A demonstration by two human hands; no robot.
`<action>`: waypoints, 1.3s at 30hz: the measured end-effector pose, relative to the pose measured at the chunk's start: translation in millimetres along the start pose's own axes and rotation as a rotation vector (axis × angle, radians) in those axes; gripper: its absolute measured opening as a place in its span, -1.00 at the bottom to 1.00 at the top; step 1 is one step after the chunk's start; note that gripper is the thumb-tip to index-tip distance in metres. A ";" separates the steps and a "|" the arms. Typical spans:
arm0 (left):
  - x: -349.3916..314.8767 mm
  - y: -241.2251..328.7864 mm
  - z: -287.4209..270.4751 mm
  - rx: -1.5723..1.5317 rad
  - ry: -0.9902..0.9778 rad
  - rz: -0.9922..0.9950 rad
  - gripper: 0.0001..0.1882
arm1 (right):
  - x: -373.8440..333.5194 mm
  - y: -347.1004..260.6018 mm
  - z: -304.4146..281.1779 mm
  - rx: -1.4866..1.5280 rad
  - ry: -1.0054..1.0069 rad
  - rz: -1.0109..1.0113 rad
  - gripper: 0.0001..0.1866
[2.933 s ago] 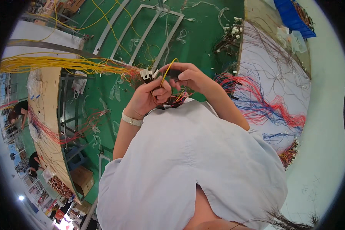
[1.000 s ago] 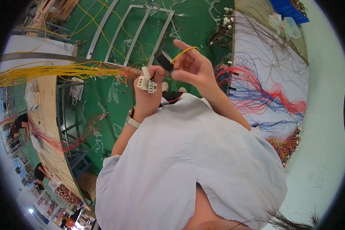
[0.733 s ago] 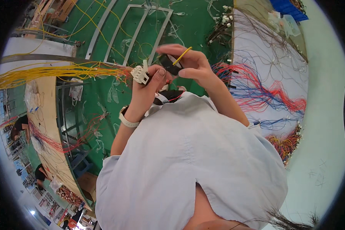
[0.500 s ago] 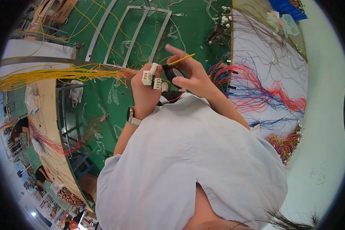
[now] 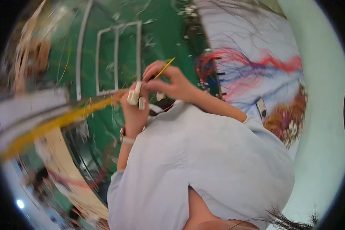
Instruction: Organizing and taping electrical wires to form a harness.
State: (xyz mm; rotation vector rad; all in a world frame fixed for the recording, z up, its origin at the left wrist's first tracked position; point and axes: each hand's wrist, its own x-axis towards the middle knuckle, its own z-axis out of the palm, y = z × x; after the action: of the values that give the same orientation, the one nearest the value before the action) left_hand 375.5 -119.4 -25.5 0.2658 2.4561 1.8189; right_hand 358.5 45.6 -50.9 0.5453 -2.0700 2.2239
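Toward ten o'clock of the view, the left hand (image 5: 134, 117) is clamped on white connectors (image 5: 133, 98). The right hand (image 5: 168, 85) curls at their two o'clock, a yellow wire (image 5: 166, 68) jutting toward one o'clock; whether it grips cannot be told. Good handling would likely mean bracing the connectors and keeping the wire clear.

A smooth pale-green wall (image 5: 322, 115) rises at right; a grey rectangular metal frame (image 5: 116, 57) overlaps green floor (image 5: 165, 23); a round white light (image 5: 20, 204) glows lower left.
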 end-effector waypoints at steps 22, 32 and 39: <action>27.0 17.2 -10.9 0.382 -0.648 0.123 -0.75 | -264.5 95.4 -321.8 -1.128 0.759 0.845 -0.44; -0.6 19.3 -30.0 0.136 -0.018 0.149 -0.75 | 10.8 -9.1 -26.3 -0.740 -0.124 -0.510 -0.87; -39.9 27.9 -19.9 -0.404 0.228 -0.002 -0.52 | 1.2 -25.5 53.1 -0.201 -0.177 -0.161 -0.91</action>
State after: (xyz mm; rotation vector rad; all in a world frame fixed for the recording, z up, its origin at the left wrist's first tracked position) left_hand 414.1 -137.5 5.2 0.0299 2.1367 2.4017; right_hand 376.0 -3.9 -24.1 0.8833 -2.2092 1.9165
